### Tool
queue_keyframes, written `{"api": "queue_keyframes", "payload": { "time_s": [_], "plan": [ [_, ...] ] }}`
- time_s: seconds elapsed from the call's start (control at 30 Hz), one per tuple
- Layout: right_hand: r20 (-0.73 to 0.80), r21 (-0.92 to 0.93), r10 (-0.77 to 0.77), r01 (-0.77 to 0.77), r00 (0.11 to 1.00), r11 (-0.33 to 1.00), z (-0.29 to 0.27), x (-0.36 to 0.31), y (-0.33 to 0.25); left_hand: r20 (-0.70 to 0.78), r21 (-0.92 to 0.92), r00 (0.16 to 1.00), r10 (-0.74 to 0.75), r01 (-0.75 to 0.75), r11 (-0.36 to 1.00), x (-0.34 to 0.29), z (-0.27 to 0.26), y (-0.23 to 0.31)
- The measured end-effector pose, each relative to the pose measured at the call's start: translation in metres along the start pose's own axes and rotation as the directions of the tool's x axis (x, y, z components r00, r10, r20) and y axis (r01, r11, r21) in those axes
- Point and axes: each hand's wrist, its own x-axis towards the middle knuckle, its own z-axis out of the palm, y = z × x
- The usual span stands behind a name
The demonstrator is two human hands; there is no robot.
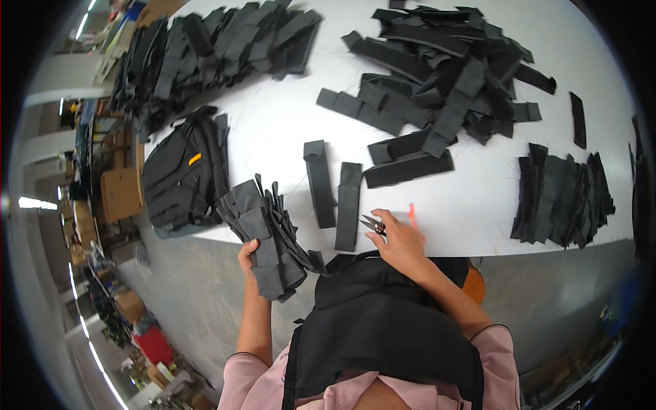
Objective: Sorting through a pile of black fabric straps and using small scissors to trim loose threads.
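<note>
My left hand [249,256] grips a thick bundle of dark grey fabric strips [263,236], held upright just off the table's front edge. Over the white table, my right hand [398,237] is closed around a small pair of thread snips [372,224], their blades pointing left. Two single fabric strips lie side by side between my hands, one strip [319,184] farther left and another strip [348,207] nearer my right hand. A bright orange-red ribbon-like piece [413,216] shows beside my right hand, partly hidden by it.
A large loose heap of dark strips [437,75] covers the table's far middle. Rows of strips [225,51] lie far left, and a neater stack [560,198] sits at right. A black backpack [188,171] stands on the left edge. Cartons [121,195] line the left side.
</note>
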Motion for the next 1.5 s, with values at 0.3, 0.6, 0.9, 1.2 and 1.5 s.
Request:
{"api": "queue_keyframes", "payload": {
  "time_s": [0.3,0.6,0.9,1.2,1.5],
  "plan": [
    [0.132,-0.299,-0.544,0.556,0.829,0.775,0.059,0.066,-0.042,-0.065,-0.208,0.998,0.021,-0.034,0.978,-0.035,-0.003,-0.011],
    [0.317,-0.351,-0.649,0.721,0.692,0.598,0.116,0.11,-0.063,-0.005,-0.278,0.999,0.04,-0.04,0.96,-0.042,-0.003,-0.007],
    [0.334,-0.19,-0.377,0.453,0.864,0.871,0.097,0.1,-0.052,-0.045,-0.294,0.996,0.081,-0.09,0.951,-0.045,-0.016,0.007],
    [0.198,-0.173,-0.42,0.453,0.886,0.874,0.086,0.078,-0.057,-0.1,-0.177,0.991,0.088,-0.105,0.979,-0.039,-0.035,0.043],
    [0.348,-0.242,-0.57,0.659,0.744,0.712,0.144,0.112,-0.093,-0.058,-0.187,0.992,0.112,-0.121,0.975,-0.041,-0.029,0.04]
  ]
}}
